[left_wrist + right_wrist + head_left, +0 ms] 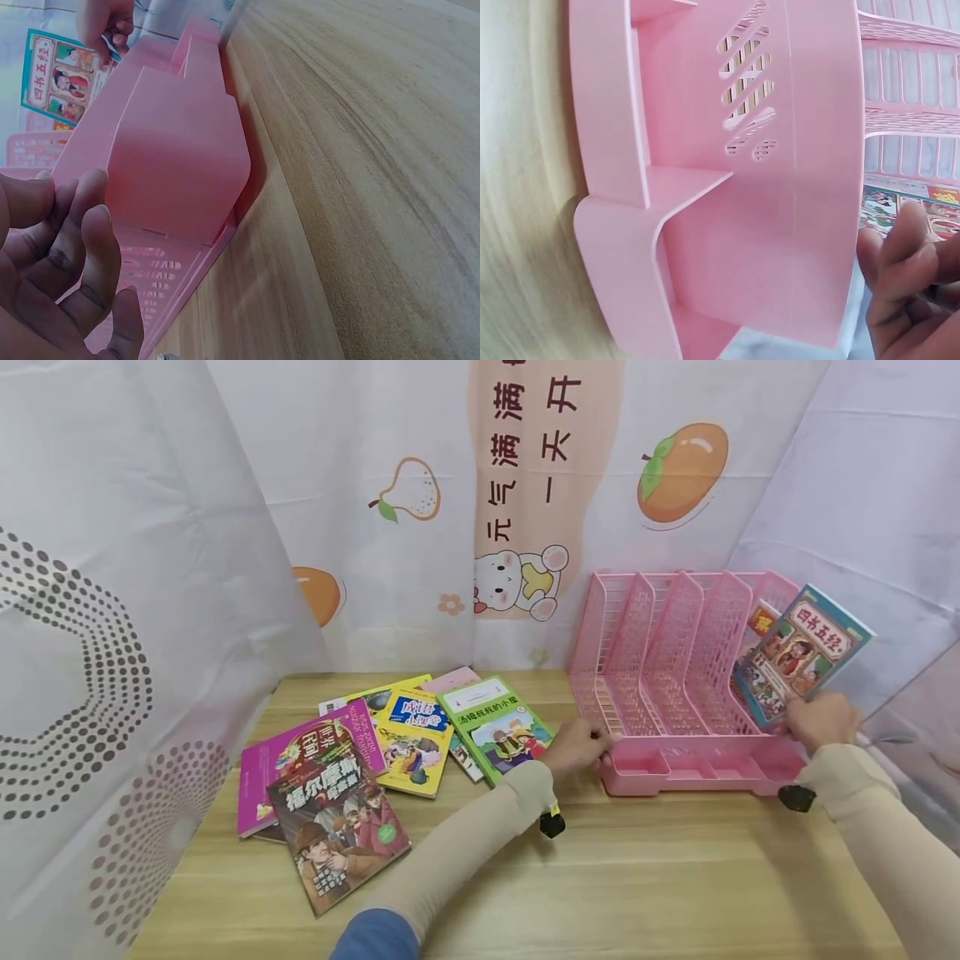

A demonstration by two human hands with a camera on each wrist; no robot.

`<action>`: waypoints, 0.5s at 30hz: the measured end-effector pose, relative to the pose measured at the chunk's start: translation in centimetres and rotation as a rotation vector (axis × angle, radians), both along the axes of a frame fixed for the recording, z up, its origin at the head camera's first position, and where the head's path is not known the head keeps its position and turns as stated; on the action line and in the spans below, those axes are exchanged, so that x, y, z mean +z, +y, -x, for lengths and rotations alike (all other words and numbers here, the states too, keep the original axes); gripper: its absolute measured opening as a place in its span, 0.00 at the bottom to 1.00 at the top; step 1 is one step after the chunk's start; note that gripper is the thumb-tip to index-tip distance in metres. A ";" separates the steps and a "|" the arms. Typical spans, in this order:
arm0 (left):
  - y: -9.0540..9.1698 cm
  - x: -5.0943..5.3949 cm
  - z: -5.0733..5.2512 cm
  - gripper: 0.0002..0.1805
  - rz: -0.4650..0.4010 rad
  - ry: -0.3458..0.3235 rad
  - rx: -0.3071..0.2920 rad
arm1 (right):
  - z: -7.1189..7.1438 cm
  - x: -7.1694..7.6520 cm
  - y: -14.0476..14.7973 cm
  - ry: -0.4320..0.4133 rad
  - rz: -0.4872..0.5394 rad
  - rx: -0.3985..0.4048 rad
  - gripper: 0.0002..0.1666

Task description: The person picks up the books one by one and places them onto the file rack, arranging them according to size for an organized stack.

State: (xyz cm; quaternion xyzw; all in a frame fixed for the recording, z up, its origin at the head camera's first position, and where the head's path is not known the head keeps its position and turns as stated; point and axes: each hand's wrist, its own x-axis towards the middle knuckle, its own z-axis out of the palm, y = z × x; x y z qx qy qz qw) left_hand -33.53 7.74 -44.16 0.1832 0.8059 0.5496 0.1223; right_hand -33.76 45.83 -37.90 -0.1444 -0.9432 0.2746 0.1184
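A pink file rack (697,764) with upright dividers and small front trays stands at the right of the table. In its rightmost slot a blue-edged book (806,647) leans tilted to the right, and my right hand (821,722) grips its lower edge. Behind that book, part of another one with an orange label (762,618) shows. My left hand (577,747) pinches the rack's front left corner; in the left wrist view its thumb and forefinger meet at the pink edge (180,157). The right wrist view shows the right fingers (907,255) curled against the book.
Left of the rack, several books lie overlapping on the wooden table (600,885): a green one (498,735), a yellow one (412,752), a purple one (262,768) and a dark brown one (337,827). A printed curtain (420,410) hangs behind.
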 end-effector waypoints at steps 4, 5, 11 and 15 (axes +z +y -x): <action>0.2 0.2 -0.1 0.18 0.005 -0.002 0.004 | 0.3 0.2 0.5 -0.010 -0.004 0.017 0.37; 0.3 0.3 -0.1 0.18 0.007 -0.001 0.002 | 0.4 0.3 0.6 -0.018 -0.008 0.012 0.37; 0.6 0.3 -0.1 0.17 0.012 0.001 0.001 | 0.7 0.7 1.0 -0.056 -0.043 0.015 0.37; 0.7 0.4 -0.1 0.16 0.025 0.007 0.010 | 1.0 0.8 1.1 -0.091 0.001 0.029 0.38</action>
